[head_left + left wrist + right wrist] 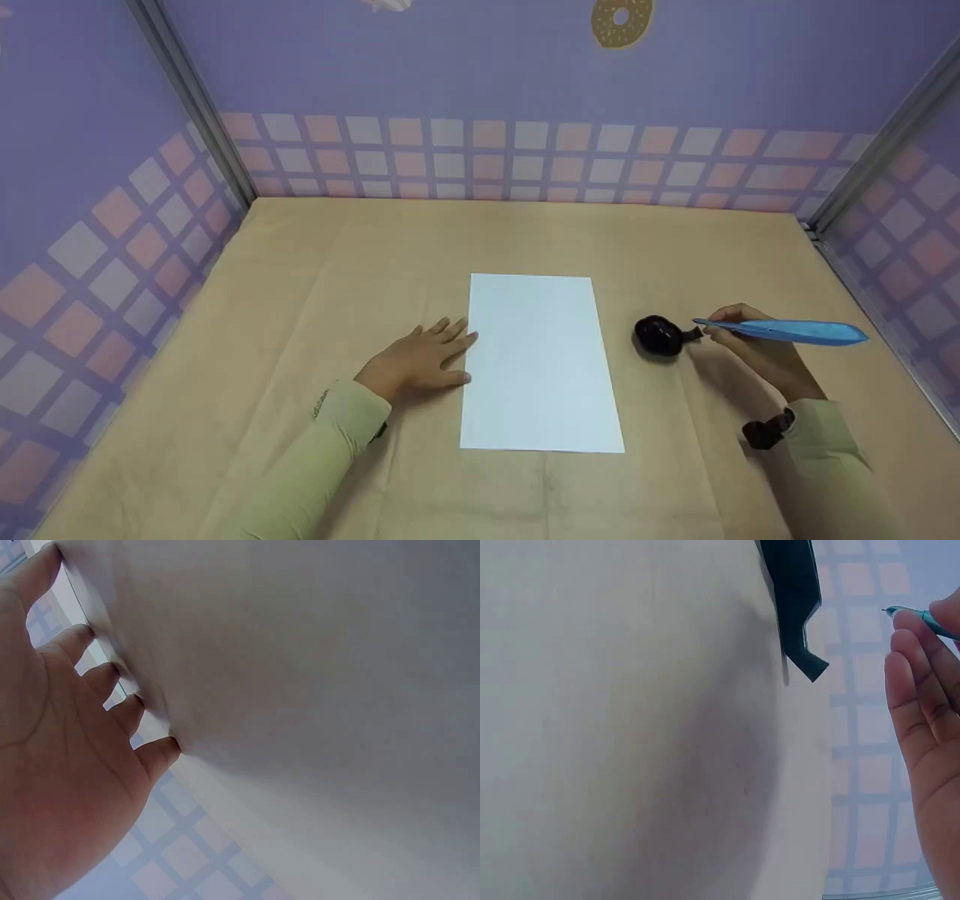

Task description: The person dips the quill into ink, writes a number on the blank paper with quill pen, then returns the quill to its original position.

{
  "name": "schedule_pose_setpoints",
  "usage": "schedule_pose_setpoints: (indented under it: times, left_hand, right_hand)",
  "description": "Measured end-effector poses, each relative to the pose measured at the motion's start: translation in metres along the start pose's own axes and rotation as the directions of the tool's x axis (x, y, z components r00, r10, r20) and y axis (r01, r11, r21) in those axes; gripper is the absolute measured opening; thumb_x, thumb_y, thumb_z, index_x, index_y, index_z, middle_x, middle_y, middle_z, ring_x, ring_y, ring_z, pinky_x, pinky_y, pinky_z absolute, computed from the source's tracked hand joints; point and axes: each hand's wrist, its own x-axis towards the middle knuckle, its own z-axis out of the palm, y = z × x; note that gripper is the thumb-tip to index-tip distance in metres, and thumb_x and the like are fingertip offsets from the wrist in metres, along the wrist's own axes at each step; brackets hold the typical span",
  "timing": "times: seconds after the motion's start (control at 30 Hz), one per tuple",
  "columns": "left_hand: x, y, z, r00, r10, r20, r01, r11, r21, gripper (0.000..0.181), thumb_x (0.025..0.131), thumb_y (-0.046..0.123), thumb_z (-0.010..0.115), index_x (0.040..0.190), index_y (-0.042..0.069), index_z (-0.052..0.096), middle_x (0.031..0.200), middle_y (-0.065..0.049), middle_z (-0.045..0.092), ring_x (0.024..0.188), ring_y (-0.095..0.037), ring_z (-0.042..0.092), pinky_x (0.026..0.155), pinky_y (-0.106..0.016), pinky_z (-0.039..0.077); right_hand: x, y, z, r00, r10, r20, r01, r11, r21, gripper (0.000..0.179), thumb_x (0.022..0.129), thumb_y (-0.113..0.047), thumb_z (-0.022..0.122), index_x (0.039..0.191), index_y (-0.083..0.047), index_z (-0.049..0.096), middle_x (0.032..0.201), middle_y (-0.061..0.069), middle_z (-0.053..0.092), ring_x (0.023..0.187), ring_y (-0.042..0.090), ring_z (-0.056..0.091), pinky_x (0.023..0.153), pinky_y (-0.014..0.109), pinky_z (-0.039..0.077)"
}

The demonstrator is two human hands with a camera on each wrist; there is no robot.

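Observation:
A plain white sheet of paper [536,367] lies on the cloth-covered table. My left hand [420,360] rests spread beside it, thumb and fingertips at the paper's left edge; the left wrist view shows the palm and fingertips [169,750] against the surface. Pinched in my right hand [757,352] is a blue pen with a broad, feather-shaped body [810,331]. Its thin tip points left, and in the right wrist view the pen tip [892,611] sticks out past the index finger. Close to that tip sits a glossy black rounded object [658,335] with a short neck.
A beige cloth [360,255] with fold lines covers the table. Purple walls with pink and white squares [405,157] stand at the back and both sides, joined by metal posts [202,112] at the corners. A black device [765,433] is strapped to the right wrist.

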Motion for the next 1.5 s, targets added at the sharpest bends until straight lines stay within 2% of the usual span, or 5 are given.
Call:
schedule_pose_setpoints:
  times: [0.5,0.83,1.1,1.3,1.5]
  left_hand:
    - [0.001,0.0,-0.002,1.0,0.014,0.003,-0.015,1.0,0.022,0.072,0.096,0.058,0.042,0.155,0.027,0.015,0.163,0.001,0.004,0.151,-0.025,0.005,0.12,-0.053,0.011]
    - [0.0,0.0,-0.003,1.0,0.027,0.007,-0.027,1.0,0.007,0.072,0.096,0.056,0.043,0.155,0.025,0.017,0.163,0.0,0.005,0.151,-0.026,0.006,0.12,-0.054,0.011]
    - [-0.002,0.0,-0.005,0.999,0.034,0.013,-0.034,0.999,-0.011,0.072,0.097,0.055,0.043,0.155,0.024,0.017,0.163,-0.002,0.006,0.15,-0.027,0.005,0.12,-0.055,0.011]
    - [-0.001,0.001,-0.004,0.999,0.035,0.011,-0.035,0.999,-0.002,0.071,0.097,0.054,0.044,0.155,0.023,0.018,0.163,-0.002,0.007,0.151,-0.027,0.006,0.119,-0.055,0.012]
    - [0.0,0.0,-0.003,0.999,0.039,0.009,-0.039,0.999,-0.004,0.071,0.097,0.054,0.044,0.155,0.021,0.02,0.163,-0.003,0.008,0.15,-0.028,0.006,0.119,-0.056,0.013]
  right_hand:
    - [0.003,-0.023,0.008,0.994,-0.104,-0.012,0.105,0.986,0.13,0.019,0.09,0.003,0.062,0.105,0.014,0.061,0.094,0.023,0.066,0.082,0.009,0.065,0.069,0.016,0.054]
    - [0.007,-0.005,0.013,0.993,-0.119,-0.017,0.118,0.941,0.316,0.013,0.088,0.013,0.057,0.1,0.018,0.056,0.089,0.012,0.067,0.077,0.015,0.064,0.066,0.021,0.053]
    - [0.001,-0.025,0.015,1.0,-0.001,0.009,-0.001,0.968,0.25,0.024,0.094,-0.002,0.059,0.112,0.014,0.056,0.099,0.015,0.065,0.086,0.01,0.063,0.076,0.02,0.053]
    - [0.004,-0.013,0.016,0.995,0.098,0.007,-0.098,0.985,0.144,0.031,0.095,-0.018,0.061,0.118,0.003,0.062,0.11,0.015,0.065,0.096,0.018,0.063,0.08,0.022,0.053]
    - [0.006,-0.009,0.017,0.974,0.227,0.011,-0.227,0.973,0.037,0.041,0.092,-0.039,0.063,0.123,-0.012,0.065,0.119,0.01,0.066,0.103,0.004,0.06,0.085,0.014,0.048]
